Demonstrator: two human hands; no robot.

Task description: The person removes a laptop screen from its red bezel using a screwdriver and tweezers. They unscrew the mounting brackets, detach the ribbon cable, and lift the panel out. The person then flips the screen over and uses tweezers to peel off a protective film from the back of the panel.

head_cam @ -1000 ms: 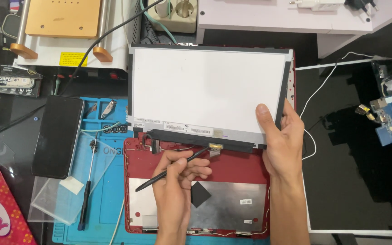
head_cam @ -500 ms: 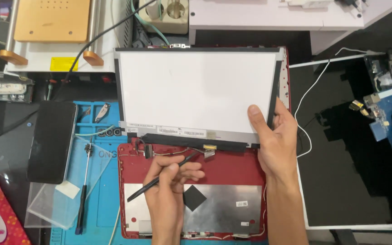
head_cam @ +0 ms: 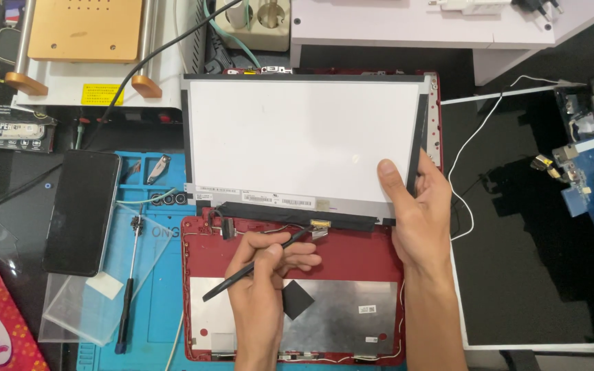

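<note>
A laptop screen panel (head_cam: 297, 144) lies white back up over a red laptop lid (head_cam: 352, 257), tilted slightly up at its near edge. My right hand (head_cam: 417, 213) grips the panel's lower right corner, thumb on the white back. My left hand (head_cam: 266, 275) holds a thin black pry tool (head_cam: 227, 286) like a pen. The tool's tip rests at the small cable connector (head_cam: 319, 225) on the black strip along the panel's near edge. Silver foil and a black square patch cover the lid's inside below my hands.
A black phone (head_cam: 80, 209) and a screwdriver (head_cam: 128, 302) lie left on a blue work mat (head_cam: 166, 316). A second dark panel (head_cam: 531, 275) with a white cable (head_cam: 472, 151) is to the right, a blue circuit board (head_cam: 589, 172) beyond. A heating machine (head_cam: 84, 27) stands behind.
The view has drifted a little to the right and down. Both hands keep their grips; the tool tip stays at the connector.
</note>
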